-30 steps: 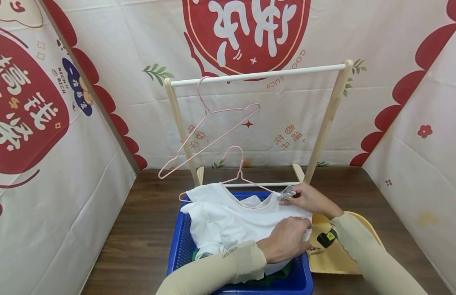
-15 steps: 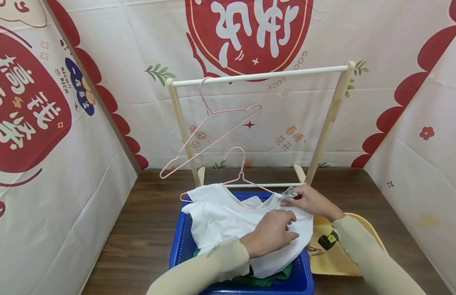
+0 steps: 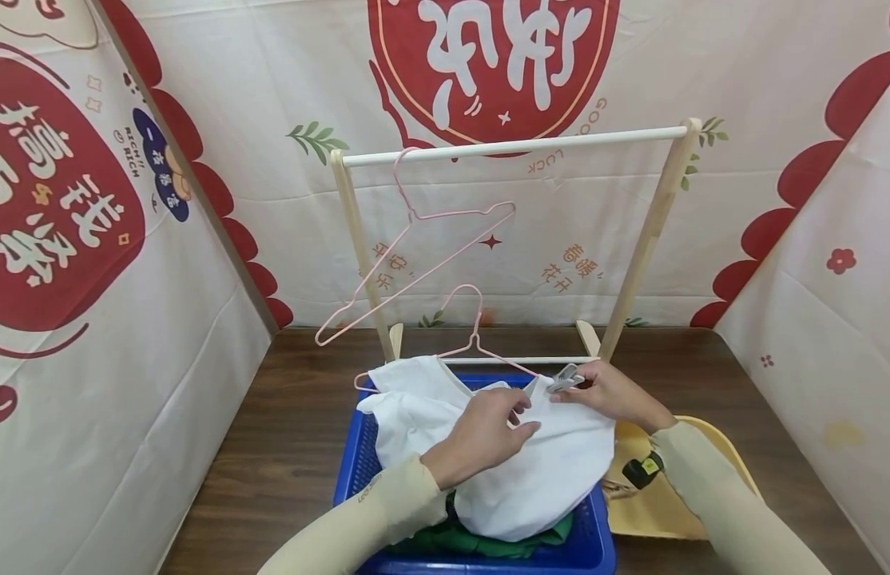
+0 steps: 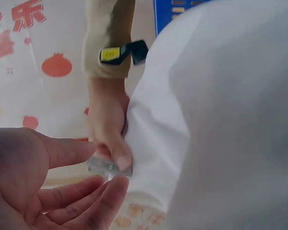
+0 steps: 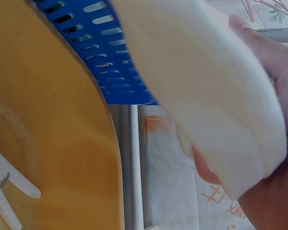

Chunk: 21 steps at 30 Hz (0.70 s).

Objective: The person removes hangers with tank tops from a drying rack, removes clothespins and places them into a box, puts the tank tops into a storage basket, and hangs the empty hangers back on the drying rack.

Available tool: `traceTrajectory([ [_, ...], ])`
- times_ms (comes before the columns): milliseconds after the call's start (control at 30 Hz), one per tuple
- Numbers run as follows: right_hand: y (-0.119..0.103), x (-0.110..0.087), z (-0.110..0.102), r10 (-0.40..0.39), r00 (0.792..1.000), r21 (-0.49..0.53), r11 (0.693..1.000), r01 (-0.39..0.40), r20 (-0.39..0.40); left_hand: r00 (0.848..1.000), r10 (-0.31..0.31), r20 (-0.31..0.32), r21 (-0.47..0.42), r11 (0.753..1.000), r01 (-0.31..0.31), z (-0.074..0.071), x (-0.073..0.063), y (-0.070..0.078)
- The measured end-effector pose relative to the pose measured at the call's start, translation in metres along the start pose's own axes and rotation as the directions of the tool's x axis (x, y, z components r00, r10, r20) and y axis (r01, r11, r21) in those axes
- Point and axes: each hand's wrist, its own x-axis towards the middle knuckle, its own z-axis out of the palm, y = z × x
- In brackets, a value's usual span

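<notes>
A white T-shirt (image 3: 538, 479) lies on the blue basket (image 3: 596, 519), with a pink hanger (image 3: 477, 327) inside its shoulders and the hook standing above the collar. My right hand (image 3: 612, 391) pinches a grey clothespin (image 3: 566, 378) at the shirt's right shoulder; in the right wrist view the white cloth (image 5: 201, 96) passes between thumb and fingers. Over the front of the shirt, below the collar, is my left hand (image 3: 484, 438), fingers loosely bent and holding nothing. In the left wrist view, its thumb and fingers (image 4: 77, 196) are spread apart, with the clothespin visible beyond them.
A wooden rack with a white bar (image 3: 517, 147) stands behind the basket, an unclothed pink hanger (image 3: 412, 217) hooked on it. Green cloth (image 3: 481, 543) lies in the basket. To the right, a yellow tray (image 3: 653, 511) holds clothespins (image 5: 9, 184). Printed cloth walls surround the table.
My left hand has let go of the shirt's right side and moved left and up toward the collar. The right hand stays on the clothespin at the shoulder.
</notes>
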Motion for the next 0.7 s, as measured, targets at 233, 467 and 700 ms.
traceTrajectory([
  [233,0.004,0.001,0.0,-0.043,0.999,0.003,0.999,0.043,-0.003,0.993,-0.03,-0.115,-0.016,0.999,0.028,-0.023,-0.011,-0.019],
  [467,0.006,0.0,-0.001,-0.038,0.999,0.018,0.999,0.038,0.004,0.972,-0.132,-0.193,-0.063,0.991,0.122,-0.045,-0.023,-0.039],
  [700,0.004,0.0,0.0,0.016,1.0,0.009,1.0,-0.016,0.0,0.942,-0.084,-0.323,0.025,0.995,0.098,-0.05,-0.036,-0.062],
])
